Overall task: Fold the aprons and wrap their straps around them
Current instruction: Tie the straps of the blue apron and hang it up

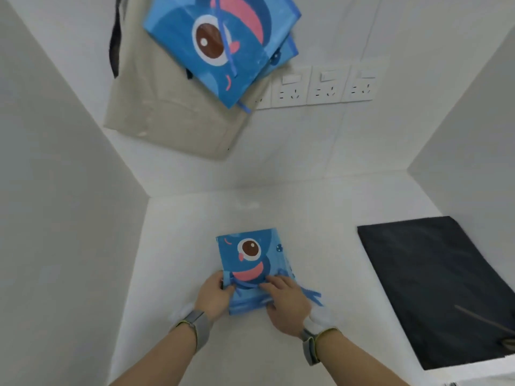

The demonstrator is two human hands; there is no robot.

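A folded blue apron [252,257] with a cartoon eye and pink mouth lies on the white counter [181,246] in front of me. Its blue strap [245,285] runs across the lower part, and loose strap ends [312,295] stick out to the right. My left hand [213,296] grips the strap at the apron's left edge. My right hand [285,302] presses on the apron's lower right and pinches the strap. On the wall above hang another blue apron [223,43] with the same print and a beige apron [167,112] behind it.
A folded black cloth [437,285] lies flat on the counter at the right. A row of white wall sockets [326,87] sits on the back wall. White walls close in on the left and right of the counter.
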